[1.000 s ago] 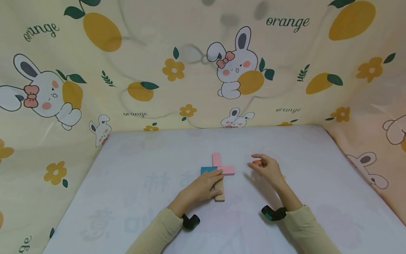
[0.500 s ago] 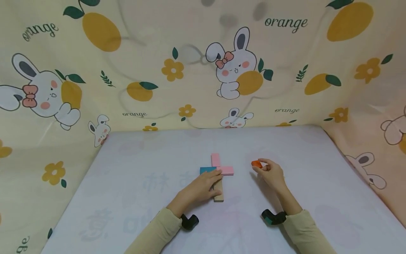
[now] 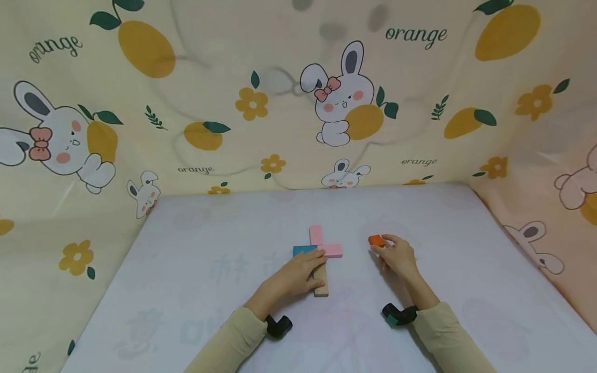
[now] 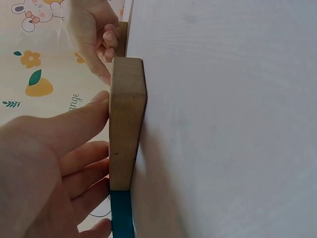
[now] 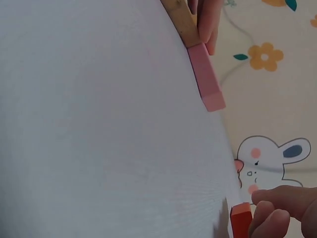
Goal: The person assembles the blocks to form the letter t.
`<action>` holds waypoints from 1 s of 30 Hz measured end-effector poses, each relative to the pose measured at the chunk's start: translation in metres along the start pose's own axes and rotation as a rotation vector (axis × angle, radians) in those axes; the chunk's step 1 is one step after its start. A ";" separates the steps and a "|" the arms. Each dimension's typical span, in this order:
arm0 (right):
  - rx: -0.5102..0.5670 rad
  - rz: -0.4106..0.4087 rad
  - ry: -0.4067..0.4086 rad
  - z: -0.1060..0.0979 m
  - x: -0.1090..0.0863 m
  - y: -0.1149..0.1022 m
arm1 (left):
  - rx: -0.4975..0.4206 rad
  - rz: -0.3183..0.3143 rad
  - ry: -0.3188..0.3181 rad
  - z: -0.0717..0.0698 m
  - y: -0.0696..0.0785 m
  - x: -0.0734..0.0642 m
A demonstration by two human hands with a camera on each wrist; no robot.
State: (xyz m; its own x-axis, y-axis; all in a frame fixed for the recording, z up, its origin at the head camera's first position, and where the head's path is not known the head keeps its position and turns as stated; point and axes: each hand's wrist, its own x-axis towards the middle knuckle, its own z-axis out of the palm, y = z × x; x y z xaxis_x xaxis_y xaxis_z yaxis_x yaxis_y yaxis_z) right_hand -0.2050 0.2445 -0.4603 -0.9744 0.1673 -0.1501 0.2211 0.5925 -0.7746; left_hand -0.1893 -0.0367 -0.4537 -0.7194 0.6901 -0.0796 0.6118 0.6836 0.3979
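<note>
Orange block (image 3: 375, 240) shows more now, the right hand (image 3: 399, 258) pinching it nearer the worktop (image 3: 210, 217)'s right edge than its left; left hand (image 3: 291, 273) touches wood, loose. Probably light, hard; grip opposite sides.

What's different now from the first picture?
The right hand drew back a bit, rightward and toward the person, so more of the orange block shows at its fingertips. It hasn't clearly let go. The left hand stayed on the wooden block; the blue block and pink blocks stayed put.
</note>
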 end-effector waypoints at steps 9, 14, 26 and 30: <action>0.012 0.062 -0.057 -0.001 0.004 -0.003 | -0.005 0.002 0.012 0.000 0.002 -0.001; 0.026 0.086 -0.079 0.000 0.005 -0.002 | -0.019 -0.008 0.012 0.002 0.001 -0.004; 0.040 0.069 -0.080 -0.001 0.005 0.000 | -0.009 -0.007 0.015 0.000 0.001 -0.003; 0.047 0.053 -0.080 -0.002 0.004 -0.002 | 0.001 -0.003 0.009 0.000 -0.001 -0.001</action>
State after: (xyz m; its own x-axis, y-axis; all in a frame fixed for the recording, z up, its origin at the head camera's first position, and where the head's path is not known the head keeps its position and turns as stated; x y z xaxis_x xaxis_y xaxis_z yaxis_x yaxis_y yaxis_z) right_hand -0.2092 0.2459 -0.4582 -0.9621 0.1329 -0.2383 0.2717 0.5464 -0.7923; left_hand -0.1886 -0.0382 -0.4542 -0.7244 0.6856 -0.0723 0.6097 0.6861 0.3969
